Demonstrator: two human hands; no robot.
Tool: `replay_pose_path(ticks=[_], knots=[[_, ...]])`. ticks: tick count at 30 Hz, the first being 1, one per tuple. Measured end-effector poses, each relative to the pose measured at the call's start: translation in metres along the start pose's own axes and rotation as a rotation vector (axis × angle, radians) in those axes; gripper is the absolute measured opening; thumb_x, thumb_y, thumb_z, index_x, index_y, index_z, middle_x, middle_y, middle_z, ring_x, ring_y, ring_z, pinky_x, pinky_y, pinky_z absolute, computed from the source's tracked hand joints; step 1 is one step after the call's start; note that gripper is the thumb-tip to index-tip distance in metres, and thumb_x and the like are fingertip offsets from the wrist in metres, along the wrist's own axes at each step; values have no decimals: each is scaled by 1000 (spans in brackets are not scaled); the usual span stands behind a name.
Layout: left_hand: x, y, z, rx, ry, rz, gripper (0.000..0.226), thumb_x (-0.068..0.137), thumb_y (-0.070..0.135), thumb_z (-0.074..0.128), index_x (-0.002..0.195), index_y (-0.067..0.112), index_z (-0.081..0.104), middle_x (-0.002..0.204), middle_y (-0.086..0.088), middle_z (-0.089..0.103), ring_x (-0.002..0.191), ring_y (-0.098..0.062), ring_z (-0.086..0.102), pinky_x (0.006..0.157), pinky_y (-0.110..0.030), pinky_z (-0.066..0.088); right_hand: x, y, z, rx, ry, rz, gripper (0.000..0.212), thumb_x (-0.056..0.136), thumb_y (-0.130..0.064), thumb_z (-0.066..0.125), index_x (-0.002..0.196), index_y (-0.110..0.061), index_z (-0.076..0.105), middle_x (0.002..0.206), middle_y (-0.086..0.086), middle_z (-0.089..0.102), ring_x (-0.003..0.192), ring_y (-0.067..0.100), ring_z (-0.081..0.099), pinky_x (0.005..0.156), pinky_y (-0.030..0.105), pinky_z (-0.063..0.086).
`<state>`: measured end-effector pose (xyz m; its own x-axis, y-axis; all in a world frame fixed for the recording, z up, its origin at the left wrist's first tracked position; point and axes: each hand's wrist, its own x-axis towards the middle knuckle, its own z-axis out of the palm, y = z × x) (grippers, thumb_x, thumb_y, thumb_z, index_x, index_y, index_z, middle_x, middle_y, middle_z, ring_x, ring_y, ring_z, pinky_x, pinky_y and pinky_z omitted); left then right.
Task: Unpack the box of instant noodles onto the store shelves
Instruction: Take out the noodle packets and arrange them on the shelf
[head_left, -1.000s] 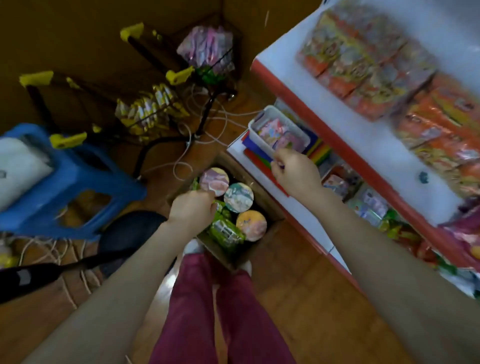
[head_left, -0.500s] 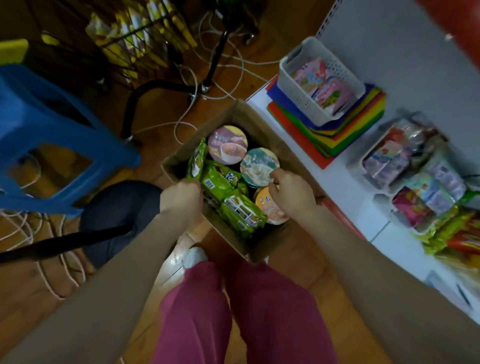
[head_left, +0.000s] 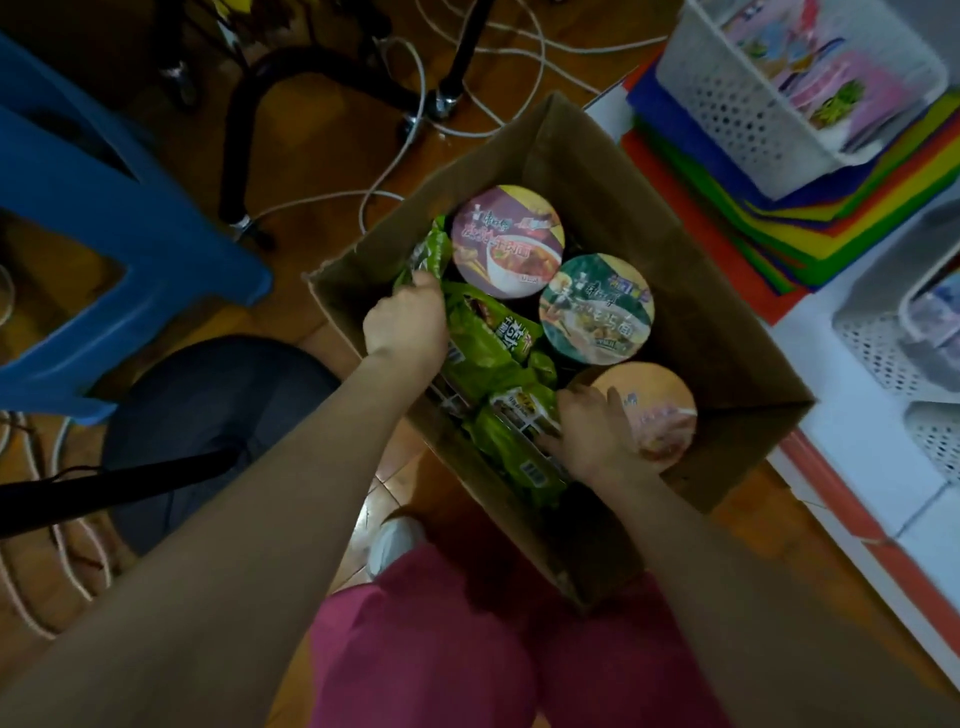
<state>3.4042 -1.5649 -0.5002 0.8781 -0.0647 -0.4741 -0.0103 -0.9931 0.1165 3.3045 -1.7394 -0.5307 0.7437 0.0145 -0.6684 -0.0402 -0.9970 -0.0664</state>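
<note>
An open cardboard box (head_left: 727, 353) stands on the wooden floor in front of my legs. Inside are three noodle cups: a purple-lidded cup (head_left: 506, 241), a teal-lidded cup (head_left: 597, 306) and an orange-lidded cup (head_left: 662, 410). Several green noodle packets (head_left: 488, 343) lie along the box's left side. My left hand (head_left: 405, 322) reaches into the box and grips the far green packets. My right hand (head_left: 592, 431) lies between the near green packet (head_left: 519, 447) and the orange-lidded cup, fingers curled down around the packet's edge.
The white bottom shelf (head_left: 852, 415) runs along the right with white plastic baskets (head_left: 769, 98) of goods on a stack of coloured mats (head_left: 810, 228). A blue plastic stool (head_left: 104, 218), a dark round stool (head_left: 218, 410), black stand legs and white cables lie on the floor to the left.
My right hand came down from the shelf basket into the box. My view dropped and closed in on the box. My left hand shifted from the box edge onto the green packets.
</note>
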Motion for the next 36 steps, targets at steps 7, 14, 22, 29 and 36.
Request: replay_pose_path(ticks=[7, 14, 22, 29, 36], knots=[[-4, -11, -8, -121, 125, 71, 27, 90, -5, 42, 117, -1, 40, 100, -27, 63, 89, -44, 62, 67, -45, 46, 0, -7, -3, 143, -36, 27, 40, 81, -37, 64, 103, -6, 54, 108, 18, 58, 104, 33, 50, 78, 33, 38], [-51, 0, -84, -256, 236, 90, 30, 91, 1, 43, 121, -4, 40, 99, -27, 62, 87, -44, 61, 63, -42, 40, -54, -9, -77, 572, 60, 57, 42, 81, -24, 67, 115, -7, 50, 101, 10, 55, 99, 33, 55, 66, 28, 33], [-136, 19, -212, -341, 472, 300, 18, 89, 0, 48, 107, -3, 50, 87, -24, 60, 77, -42, 58, 58, -51, 48, -161, -3, -228, 638, 355, 69, 45, 80, -23, 68, 118, -8, 50, 107, 14, 65, 98, 33, 60, 70, 34, 43], [-203, 53, -362, -422, 743, 374, 19, 89, 0, 47, 107, -4, 52, 95, -23, 57, 91, -40, 54, 65, -47, 43, -270, 10, -364, 692, 552, 51, 44, 82, -21, 66, 120, -8, 49, 97, 6, 62, 80, 23, 56, 63, 29, 40], [-254, 77, -499, -462, 958, 452, 25, 96, 8, 41, 114, -5, 52, 101, -22, 58, 95, -38, 53, 78, -45, 43, -384, 11, -487, 737, 831, 45, 31, 80, -18, 66, 107, -14, 53, 82, -7, 55, 75, 15, 54, 60, 28, 41]])
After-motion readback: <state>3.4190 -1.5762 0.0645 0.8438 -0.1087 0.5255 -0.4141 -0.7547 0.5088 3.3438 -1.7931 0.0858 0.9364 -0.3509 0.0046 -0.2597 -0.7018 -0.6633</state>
